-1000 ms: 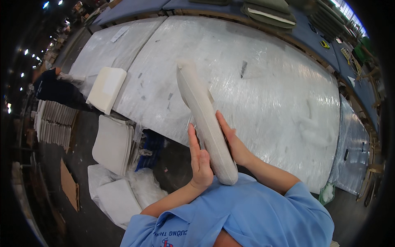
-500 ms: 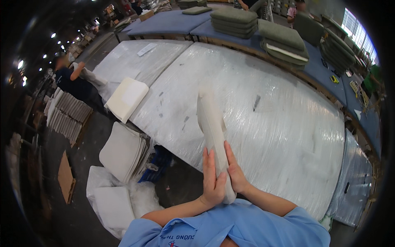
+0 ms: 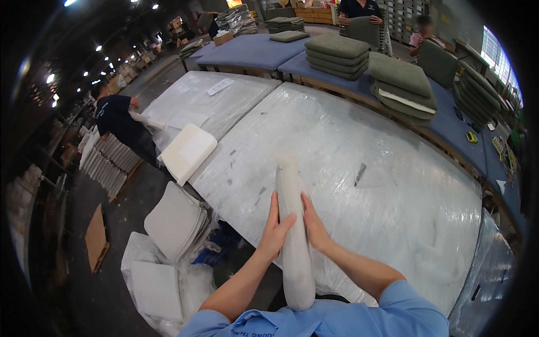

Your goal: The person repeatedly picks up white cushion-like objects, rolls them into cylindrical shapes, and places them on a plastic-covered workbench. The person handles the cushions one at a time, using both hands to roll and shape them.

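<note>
A light beige seat cushion (image 3: 294, 247) stands on its edge between my hands, its near end against my blue shirt. My left hand (image 3: 276, 226) presses its left face, with the thumb over the upper edge. Against the right face lies my right hand (image 3: 314, 223), fingers pointing away from me. The cushion's far end rests on or just above the plastic-wrapped table (image 3: 387, 224); which of the two I cannot tell.
A cream foam pad (image 3: 191, 149) lies at the table's left corner. Pale cushions are stacked (image 3: 175, 222) at the left, beside a plastic bag (image 3: 140, 253). Green cushions (image 3: 337, 56) sit on blue tables beyond. Co-workers stand at the left and far side.
My hands have moved forward along the cushion, and its near end now shows more fully against my shirt. The whole view has shifted, and a far co-worker holding a green cushion shows more fully.
</note>
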A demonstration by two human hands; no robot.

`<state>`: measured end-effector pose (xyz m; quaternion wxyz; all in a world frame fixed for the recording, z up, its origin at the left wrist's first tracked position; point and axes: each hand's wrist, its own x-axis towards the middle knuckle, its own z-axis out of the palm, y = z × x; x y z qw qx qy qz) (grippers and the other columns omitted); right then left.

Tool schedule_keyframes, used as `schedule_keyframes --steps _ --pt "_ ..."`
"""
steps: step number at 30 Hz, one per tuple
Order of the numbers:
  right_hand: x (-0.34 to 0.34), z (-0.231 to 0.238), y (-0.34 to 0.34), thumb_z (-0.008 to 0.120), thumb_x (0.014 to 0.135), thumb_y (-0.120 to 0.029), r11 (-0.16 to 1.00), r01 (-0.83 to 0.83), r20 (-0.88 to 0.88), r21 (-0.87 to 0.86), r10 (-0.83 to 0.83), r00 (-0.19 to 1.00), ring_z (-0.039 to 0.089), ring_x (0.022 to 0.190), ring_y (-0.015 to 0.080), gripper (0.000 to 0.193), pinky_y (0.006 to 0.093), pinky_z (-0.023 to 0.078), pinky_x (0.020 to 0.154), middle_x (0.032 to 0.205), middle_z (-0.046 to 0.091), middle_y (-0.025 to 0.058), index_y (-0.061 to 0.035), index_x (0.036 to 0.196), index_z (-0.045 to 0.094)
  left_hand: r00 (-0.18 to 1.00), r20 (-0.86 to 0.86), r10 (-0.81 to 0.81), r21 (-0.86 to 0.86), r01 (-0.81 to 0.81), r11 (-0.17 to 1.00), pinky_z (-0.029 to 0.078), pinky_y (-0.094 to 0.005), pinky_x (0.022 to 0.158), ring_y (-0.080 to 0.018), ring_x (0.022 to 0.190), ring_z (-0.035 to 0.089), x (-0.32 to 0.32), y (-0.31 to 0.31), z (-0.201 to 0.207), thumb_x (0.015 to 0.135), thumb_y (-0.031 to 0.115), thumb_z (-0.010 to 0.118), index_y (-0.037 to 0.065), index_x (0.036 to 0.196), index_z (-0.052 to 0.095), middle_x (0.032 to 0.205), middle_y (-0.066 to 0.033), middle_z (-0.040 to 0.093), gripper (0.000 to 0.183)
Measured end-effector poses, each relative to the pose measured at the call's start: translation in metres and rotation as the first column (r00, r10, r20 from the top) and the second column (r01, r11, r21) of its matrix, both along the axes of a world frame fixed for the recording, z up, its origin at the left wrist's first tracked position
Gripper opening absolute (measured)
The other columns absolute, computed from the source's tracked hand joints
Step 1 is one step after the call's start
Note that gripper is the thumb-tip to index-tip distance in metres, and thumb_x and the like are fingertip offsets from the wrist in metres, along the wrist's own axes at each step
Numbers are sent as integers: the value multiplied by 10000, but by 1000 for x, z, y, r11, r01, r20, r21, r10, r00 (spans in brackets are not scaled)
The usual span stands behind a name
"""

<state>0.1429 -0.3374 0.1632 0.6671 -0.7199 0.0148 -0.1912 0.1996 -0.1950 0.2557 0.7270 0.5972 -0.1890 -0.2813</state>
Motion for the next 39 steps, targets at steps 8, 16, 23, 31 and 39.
schedule_keyframes --steps 8,16,23,31,39 --pt "134 120 -45 237 1108 -627 994 -22 172 105 4 985 27 1633 308 848 420 42 1309 1769 34 167 -45 1688 28 891 -404 207 -138 -283 949 62 -422 1309 -297 1633 45 142 -3 -83 1096 639 339 178 1708 103 1769 -158 67 802" --pt "149 60 -38 227 1123 -594 964 -61 -30 261 71 997 -6 1632 319 812 427 51 1312 1768 -44 163 -76 1689 -39 982 57 178 -52 -175 983 41 -441 1307 -309 1635 14 159 -96 -26 1077 697 274 186 1706 139 1770 -158 59 822" --pt "152 101 -50 220 1125 -586 998 -54 211 8 52 976 -37 1632 326 800 427 21 1311 1770 -40 160 -76 1690 -26 967 -112 231 -293 -254 922 26 -453 1307 -326 1637 10 181 -39 -82 1080 705 219 189 1708 108 1779 -111 37 821" --pt "147 53 -43 212 1087 -666 997 7 66 82 -12 998 -72 1629 319 870 436 -24 1306 1769 -81 139 -97 1689 -55 969 139 205 -33 -203 979 46 -459 1308 -309 1634 -22 165 -101 -41 1037 776 220 253 1704 -36 1774 -143 -35 886" --pt "139 106 -70 238 1098 -654 980 -128 168 151 103 980 -98 1626 317 879 460 -4 1308 1770 -75 140 -76 1683 -72 946 -261 191 -229 -253 940 89 -460 1305 -315 1629 78 162 -61 -58 1067 715 268 208 1710 42 1766 -174 35 850"
